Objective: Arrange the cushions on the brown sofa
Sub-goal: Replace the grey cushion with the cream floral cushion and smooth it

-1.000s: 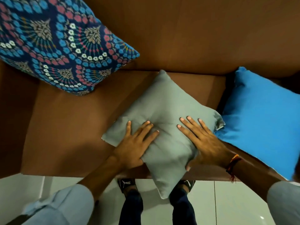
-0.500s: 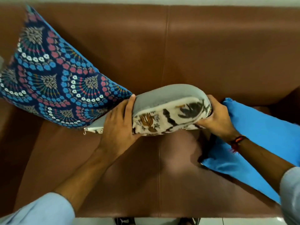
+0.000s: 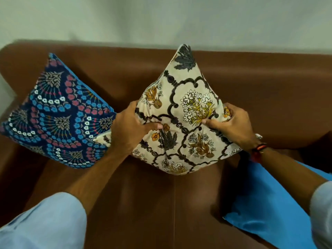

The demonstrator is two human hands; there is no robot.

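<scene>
**Floral cushion being stood on its corner at mid-sofa**

At about nine o'clock in the head view, the dark blue patterned cushion [image 3: 59, 119] leans on its corner against the backrest of the brown sofa [image 3: 269, 97], its right tip touching or just behind the left hand [image 3: 129, 130]. That hand is closed on the left edge of the cream floral cushion [image 3: 179, 114], thumb pressed into the front. The floral cushion sits near the centre, diamond-wise — one corner at twelve o'clock reaching above the backrest, the bottom corner on or just over the seat; which, I cannot tell. The right hand [image 3: 231, 123] grips the opposite edge, thumb also dug into the fabric. At five o'clock the plain blue cushion [image 3: 269, 203] lies flat on the seat, partly under the right forearm.

The step in hand looks to be placing the floral cushion. Next, likely: settle it against the backrest, let go, then prop up the blue one.
</scene>
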